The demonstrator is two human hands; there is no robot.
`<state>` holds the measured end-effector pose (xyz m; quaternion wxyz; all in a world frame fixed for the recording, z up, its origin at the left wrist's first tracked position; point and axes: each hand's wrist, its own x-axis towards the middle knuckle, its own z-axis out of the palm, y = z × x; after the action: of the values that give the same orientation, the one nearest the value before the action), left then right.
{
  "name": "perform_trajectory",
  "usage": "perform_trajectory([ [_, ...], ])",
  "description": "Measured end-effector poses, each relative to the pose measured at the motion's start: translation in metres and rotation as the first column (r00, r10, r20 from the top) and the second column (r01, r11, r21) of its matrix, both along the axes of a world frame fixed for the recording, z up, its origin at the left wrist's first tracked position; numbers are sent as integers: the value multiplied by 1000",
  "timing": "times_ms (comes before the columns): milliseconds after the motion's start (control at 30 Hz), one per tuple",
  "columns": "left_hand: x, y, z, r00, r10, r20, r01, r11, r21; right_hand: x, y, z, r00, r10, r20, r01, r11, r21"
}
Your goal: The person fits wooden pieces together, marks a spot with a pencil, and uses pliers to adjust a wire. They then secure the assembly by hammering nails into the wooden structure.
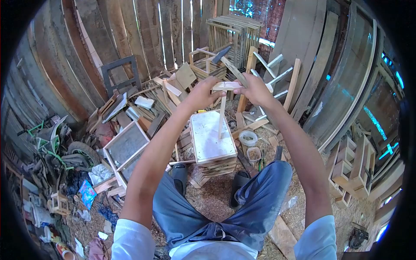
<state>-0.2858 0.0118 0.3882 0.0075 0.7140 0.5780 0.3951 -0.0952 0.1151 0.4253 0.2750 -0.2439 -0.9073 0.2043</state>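
My left hand (200, 93) and my right hand (256, 89) are raised in front of me, both gripping a short pale wooden slat (226, 86) held level between them. A thin wooden stick (221, 118) runs down from the slat to the white top of a wooden box (207, 143) standing between my feet. My right hand also grips a hammer handle, and the hammer head (221, 54) points up and to the left above the slat.
A framed mesh panel (125, 148) lies left of the box. A tape roll (248, 138) and a small jar (253, 154) sit on the sawdust to its right. Scrap wood piles up behind, stacked frames (236, 34) stand at the back, and wooden boxes (352, 164) at right.
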Motion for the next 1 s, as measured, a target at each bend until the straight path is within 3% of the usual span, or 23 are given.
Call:
perform_trajectory([
  [167, 0, -2, -1, 1000, -8, 2, 8, 1000, -8, 1, 1, -3, 999, 28, -33, -28, 999, -20],
  [267, -2, -1, -4, 1000, 27, 14, -27, 1000, 13, -3, 4, -14, 994, -69, -87, 80, 989, 125],
  [333, -1, 1, -2, 995, 94, 26, -94, 996, -8, -5, -3, -21, 968, -108, -227, 197, 886, 420],
  [367, -1, 2, 0, 993, 96, 72, -88, 991, -101, -6, -6, -24, 948, -108, -298, 262, 796, 546],
  [433, 5, -6, 16, 980, 115, 162, -66, 958, -279, -7, -9, -20, 958, -171, -232, 236, 927, 291],
  [500, 10, -8, 19, 973, 63, 221, 14, 943, -334, -10, -12, -18, 957, -168, -238, 176, 984, 15],
  [633, 21, -24, 28, 945, -28, 326, 152, 920, -360, -6, -22, -8, 919, -102, -381, -66, 912, -404],
  [667, 15, -18, 18, 865, -51, 499, 258, 898, -357, -4, -24, -4, 910, -89, -406, -127, 870, -476],
  [767, 6, -22, 11, 853, -131, 505, 339, 876, -344, 5, -17, 4, 974, -57, -218, -53, 882, -467],
  [800, 8, -25, 9, 846, -71, 528, 306, 876, -373, 8, -13, 7, 980, -58, -189, -35, 890, -454],
  [900, 12, -21, -8, 828, -188, 528, 342, 916, -210, 13, -1, 10, 993, -60, -98, 14, 911, -413],
  [933, 17, -17, -15, 702, -197, 684, 420, 891, -175, 12, 2, 9, 987, -56, -151, -12, 910, -415],
  [1000, 24, -8, -22, 691, -80, 718, 336, 916, -221, 13, 5, 12, 992, -52, -114, 8, 935, -354],
])
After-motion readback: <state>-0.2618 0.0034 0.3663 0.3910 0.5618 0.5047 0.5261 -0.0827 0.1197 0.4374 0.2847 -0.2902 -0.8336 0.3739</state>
